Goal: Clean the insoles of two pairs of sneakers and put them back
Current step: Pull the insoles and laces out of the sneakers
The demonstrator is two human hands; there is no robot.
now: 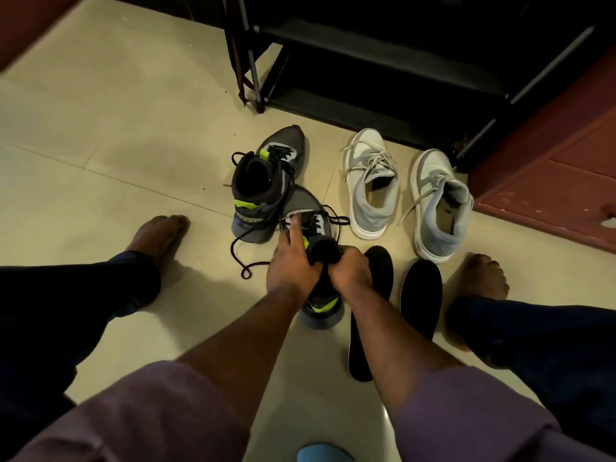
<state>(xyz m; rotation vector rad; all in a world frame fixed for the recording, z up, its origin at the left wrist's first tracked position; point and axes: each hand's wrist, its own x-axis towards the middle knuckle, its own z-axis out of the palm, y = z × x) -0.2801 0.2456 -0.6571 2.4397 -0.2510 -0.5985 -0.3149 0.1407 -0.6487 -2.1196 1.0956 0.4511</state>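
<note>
**Inspector:** Step in hand?

**Assistant:** Insole work on the near dark sneaker (313, 225), at 6 o'clock from its mate (263, 181). Removal or refitting: cannot tell.

**Inspector:** Fingers?

**Assistant:** Left hand (293, 265) grips the tongue; right hand (350, 271) clenches the collar. Two black insoles (420, 295) lie at 3 o'clock. Next needs a steady shoe.

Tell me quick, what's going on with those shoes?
Left hand and right hand both grip the near dark sneaker. Two black insoles on floor beside it. Nothing in the way.
</note>
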